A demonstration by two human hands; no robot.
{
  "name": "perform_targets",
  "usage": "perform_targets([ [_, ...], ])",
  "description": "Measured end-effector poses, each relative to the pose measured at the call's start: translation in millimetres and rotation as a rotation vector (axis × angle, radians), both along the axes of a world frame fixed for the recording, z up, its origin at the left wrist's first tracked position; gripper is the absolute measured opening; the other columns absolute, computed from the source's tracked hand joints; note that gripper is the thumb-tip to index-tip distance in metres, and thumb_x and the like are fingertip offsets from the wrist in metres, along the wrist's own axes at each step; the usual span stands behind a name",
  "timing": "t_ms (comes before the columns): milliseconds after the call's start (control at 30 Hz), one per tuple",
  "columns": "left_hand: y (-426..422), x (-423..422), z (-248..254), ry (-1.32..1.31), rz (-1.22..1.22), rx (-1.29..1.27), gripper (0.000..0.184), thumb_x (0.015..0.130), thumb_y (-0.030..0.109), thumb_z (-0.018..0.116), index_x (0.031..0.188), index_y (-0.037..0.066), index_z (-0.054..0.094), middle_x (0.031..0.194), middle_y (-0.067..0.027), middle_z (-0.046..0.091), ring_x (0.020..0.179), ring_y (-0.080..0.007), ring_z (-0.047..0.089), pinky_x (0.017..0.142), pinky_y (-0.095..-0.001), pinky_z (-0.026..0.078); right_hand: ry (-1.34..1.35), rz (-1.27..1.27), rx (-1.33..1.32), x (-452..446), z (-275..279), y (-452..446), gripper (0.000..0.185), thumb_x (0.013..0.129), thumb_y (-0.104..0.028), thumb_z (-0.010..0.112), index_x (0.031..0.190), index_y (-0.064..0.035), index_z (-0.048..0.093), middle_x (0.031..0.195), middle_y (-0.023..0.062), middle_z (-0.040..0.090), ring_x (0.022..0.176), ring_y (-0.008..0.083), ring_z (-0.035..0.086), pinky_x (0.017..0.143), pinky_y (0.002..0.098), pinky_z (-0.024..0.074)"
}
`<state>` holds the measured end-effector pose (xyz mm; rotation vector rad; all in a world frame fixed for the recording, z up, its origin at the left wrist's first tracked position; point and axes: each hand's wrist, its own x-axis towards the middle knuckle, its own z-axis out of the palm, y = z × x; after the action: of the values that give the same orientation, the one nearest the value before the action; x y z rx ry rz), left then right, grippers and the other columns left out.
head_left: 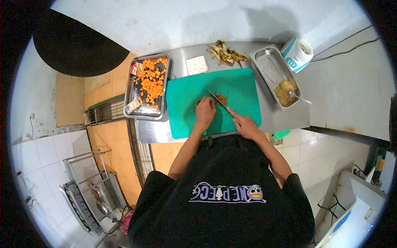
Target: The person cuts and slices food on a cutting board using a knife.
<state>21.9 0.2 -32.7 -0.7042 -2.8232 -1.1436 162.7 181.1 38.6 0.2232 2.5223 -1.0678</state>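
Observation:
On the green cutting board [186, 93], a knife [216, 98] lies slantwise, its tip toward the far left. My right hand [248, 126] is closed around the knife's handle. My left hand [205, 111] rests on the board just left of the blade, its fingers curled and pressed together. Whatever those fingers hold, if anything, is hidden. A small heap of finely chopped orange-red pieces [222, 98] lies along the right side of the blade.
Left of the board, a metal tray [127, 93] holds carrot slices [152, 87] and small packets. Behind stand a white block [197, 65] and peels [225, 53]. At right are a steel pan [264, 68] with yellowish mash [284, 91], a spoon [300, 97] and a white-and-blue appliance [297, 54].

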Motion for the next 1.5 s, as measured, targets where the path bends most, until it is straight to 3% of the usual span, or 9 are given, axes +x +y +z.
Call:
perform_targets([
  [400, -2, 4, 0, 0.008, 0.000, -0.016, 0.005, 0.090, 0.007, 0.068, 0.093, 0.004, 0.070, 0.098, -0.0172, 0.071, 0.090, -0.0412, 0.068, 0.078, -0.0514, 0.055, 0.018, -0.016, -0.033, 1, -4, -2, 0.063, 0.106, -0.024, 0.048, 0.164, -0.0389, 0.028, 0.085, 0.0321, 0.068, 0.075, 0.0545, 0.065, 0.081, 0.0637, 0.0537],
  [500, -4, 2, -4, 0.021, -0.002, 0.002, 0.006, 0.091, 0.007, 0.068, 0.095, 0.004, 0.071, 0.098, -0.0170, 0.071, 0.087, -0.0407, 0.069, 0.077, -0.0510, 0.056, 0.107, 0.046, 0.121, 2, -9, 1, 0.063, 0.106, -0.024, 0.048, 0.164, -0.0389, 0.029, 0.085, 0.0318, 0.068, 0.077, 0.0545, 0.065, 0.083, 0.0636, 0.0533],
  [700, -3, 11, 5, 0.045, -0.042, -0.050, 0.011, 0.093, 0.008, 0.066, 0.101, 0.008, 0.073, 0.104, -0.0140, 0.071, 0.085, -0.0405, 0.070, 0.077, -0.0502, 0.057, 0.104, -0.101, -0.082, 11, -8, 6, 0.063, 0.106, -0.025, 0.049, 0.164, -0.0395, 0.028, 0.087, 0.0309, 0.069, 0.081, 0.0547, 0.066, 0.086, 0.0640, 0.0524],
  [800, 3, 12, 3, 0.035, -0.033, 0.025, 0.013, 0.093, 0.007, 0.066, 0.104, 0.009, 0.074, 0.103, -0.0119, 0.071, 0.088, -0.0398, 0.069, 0.080, -0.0489, 0.057, 0.226, -0.097, 0.023, 17, -13, 12, 0.063, 0.106, -0.026, 0.049, 0.164, -0.0398, 0.027, 0.085, 0.0296, 0.070, 0.077, 0.0533, 0.066, 0.081, 0.0627, 0.0541],
  [867, 1, 8, 7, 0.060, -0.027, 0.020, 0.020, 0.092, 0.009, 0.069, 0.112, 0.009, 0.073, 0.105, -0.0122, 0.070, 0.095, -0.0381, 0.068, 0.088, -0.0472, 0.056, 0.057, -0.045, 0.133, 18, -8, 10, 0.063, 0.106, -0.026, 0.049, 0.164, -0.0405, 0.027, 0.084, 0.0295, 0.070, 0.074, 0.0518, 0.067, 0.076, 0.0621, 0.0553],
  [1000, 4, 6, 14, 0.095, -0.060, 0.067, 0.034, 0.089, 0.018, 0.077, 0.120, 0.006, 0.070, 0.116, -0.0145, 0.066, 0.108, -0.0385, 0.063, 0.096, -0.0481, 0.052, 0.024, -0.031, 0.175, 18, -2, 10, 0.064, 0.106, -0.026, 0.048, 0.164, -0.0413, 0.026, 0.083, 0.0295, 0.069, 0.072, 0.0509, 0.067, 0.074, 0.0626, 0.0554],
  [1067, 12, 3, 24, 0.094, -0.067, -0.062, 0.052, 0.085, 0.028, 0.083, 0.126, 0.001, 0.067, 0.128, -0.0171, 0.060, 0.118, -0.0411, 0.055, 0.100, -0.0503, 0.050, -0.031, -0.033, 0.091, 12, 5, 17, 0.063, 0.106, -0.026, 0.049, 0.164, -0.0398, 0.028, 0.094, 0.0307, 0.071, 0.080, 0.0517, 0.068, 0.080, 0.0612, 0.0559],
  [1267, 17, 6, 21, 0.041, -0.144, -0.151, 0.059, 0.084, 0.032, 0.084, 0.130, 0.000, 0.066, 0.133, -0.0179, 0.058, 0.120, -0.0443, 0.052, 0.101, -0.0520, 0.049, 0.204, -0.120, -0.075, 19, -2, 20, 0.061, 0.106, -0.023, 0.051, 0.163, -0.0360, 0.033, 0.124, 0.0299, 0.068, 0.100, 0.0535, 0.067, 0.095, 0.0572, 0.0539],
  [1500, 9, 7, 17, 0.079, -0.177, -0.051, 0.038, 0.088, 0.020, 0.079, 0.121, 0.003, 0.071, 0.121, -0.0133, 0.068, 0.113, -0.0382, 0.059, 0.098, -0.0492, 0.051, 0.169, -0.109, 0.016, 30, -14, 14, 0.063, 0.106, -0.023, 0.051, 0.164, -0.0376, 0.031, 0.098, 0.0309, 0.071, 0.084, 0.0526, 0.067, 0.084, 0.0603, 0.0546],
])
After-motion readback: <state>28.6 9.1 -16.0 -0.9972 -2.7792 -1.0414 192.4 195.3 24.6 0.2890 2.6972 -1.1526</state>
